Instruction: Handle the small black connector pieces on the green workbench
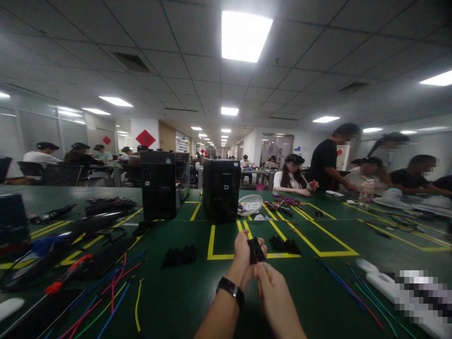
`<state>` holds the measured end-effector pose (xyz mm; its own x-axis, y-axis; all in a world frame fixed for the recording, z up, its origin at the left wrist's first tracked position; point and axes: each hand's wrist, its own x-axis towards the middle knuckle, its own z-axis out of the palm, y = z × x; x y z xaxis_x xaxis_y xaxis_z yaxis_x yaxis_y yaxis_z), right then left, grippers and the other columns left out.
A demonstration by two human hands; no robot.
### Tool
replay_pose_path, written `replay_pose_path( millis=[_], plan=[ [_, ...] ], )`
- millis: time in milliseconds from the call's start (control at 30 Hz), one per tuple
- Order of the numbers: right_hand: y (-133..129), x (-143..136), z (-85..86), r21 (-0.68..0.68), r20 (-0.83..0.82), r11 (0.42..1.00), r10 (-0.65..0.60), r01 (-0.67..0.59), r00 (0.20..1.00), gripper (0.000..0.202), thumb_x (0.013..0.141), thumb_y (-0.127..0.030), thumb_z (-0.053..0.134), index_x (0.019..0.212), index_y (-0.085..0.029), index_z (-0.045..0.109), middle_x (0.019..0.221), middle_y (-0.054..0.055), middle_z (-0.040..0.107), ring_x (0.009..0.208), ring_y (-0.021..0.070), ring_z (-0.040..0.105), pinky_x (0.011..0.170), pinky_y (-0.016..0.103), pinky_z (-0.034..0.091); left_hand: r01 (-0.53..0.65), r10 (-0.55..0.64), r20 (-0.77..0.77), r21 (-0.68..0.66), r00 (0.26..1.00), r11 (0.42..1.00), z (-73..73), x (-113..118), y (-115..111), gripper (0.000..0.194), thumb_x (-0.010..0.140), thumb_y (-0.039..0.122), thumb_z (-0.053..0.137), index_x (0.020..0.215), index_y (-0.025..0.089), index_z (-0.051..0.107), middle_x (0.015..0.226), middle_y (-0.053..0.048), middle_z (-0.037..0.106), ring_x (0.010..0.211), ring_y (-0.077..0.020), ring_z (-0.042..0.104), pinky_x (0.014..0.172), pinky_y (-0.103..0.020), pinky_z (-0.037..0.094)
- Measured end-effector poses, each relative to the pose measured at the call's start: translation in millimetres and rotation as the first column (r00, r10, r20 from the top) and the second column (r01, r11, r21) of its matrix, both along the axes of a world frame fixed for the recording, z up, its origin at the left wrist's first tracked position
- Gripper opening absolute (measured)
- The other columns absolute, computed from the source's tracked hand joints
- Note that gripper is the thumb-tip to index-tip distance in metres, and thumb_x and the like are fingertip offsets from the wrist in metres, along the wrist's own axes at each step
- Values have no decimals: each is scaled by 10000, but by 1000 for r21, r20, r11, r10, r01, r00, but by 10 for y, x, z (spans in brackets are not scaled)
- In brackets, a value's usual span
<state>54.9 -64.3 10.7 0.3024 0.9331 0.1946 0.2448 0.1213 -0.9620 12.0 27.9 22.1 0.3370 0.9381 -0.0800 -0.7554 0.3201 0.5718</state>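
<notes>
Above the green table [197, 292], left hand [243, 254] and right hand [273, 287] pinch a black part [255, 250].

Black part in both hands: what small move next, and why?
Probably keep the left hand steady and let the right hand work the small black part. Both hands pinch it above the green table; what the fingertips grip is too small to tell.

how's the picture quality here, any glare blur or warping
Head view: the ceiling light blows out to pure white; ceiling lines bow outward, a wide-lens warp; the green table is dim, and the left hand and right hand around a small black part look soft; pixelated blocks cover the lower right corner.
</notes>
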Motion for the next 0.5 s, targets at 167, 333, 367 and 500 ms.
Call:
replay_pose_path(
  millis=[167,333,367,500],
  plan=[
    [-51,9,-48,-57,295,996,-43,62,954,431,832,-530,259,696,-211,515,764,108,646,755,245,588,695,327,380,-41,41,-16,9,999,999,-13,-1,-45,164,793,304,404,923,272,310,493,43,486,381,-138,474,401,-219,353],
    [-76,-22,-79,-30,418,999,-17,32,908,418,880,-467,232,741,-216,536,787,117,671,723,236,600,663,312,358,-42,42,-15,11,999,999,21,-19,-88,170,789,279,407,924,268,303,507,38,495,381,-137,476,405,-225,363],
    [-76,-17,-74,-29,407,999,-24,40,913,410,882,-463,235,739,-217,530,776,111,666,717,233,596,655,310,355,-41,41,-13,14,999,999,36,-15,-89,177,785,278,413,923,269,303,514,39,497,380,-136,477,407,-228,367],
    [-81,19,-28,3,307,998,-55,57,950,393,882,-460,260,759,-210,537,777,94,653,752,229,588,668,305,363,-19,19,-8,34,1000,999,56,-5,-82,208,760,269,437,927,266,312,535,40,504,382,-132,486,417,-237,381]
  ],
)
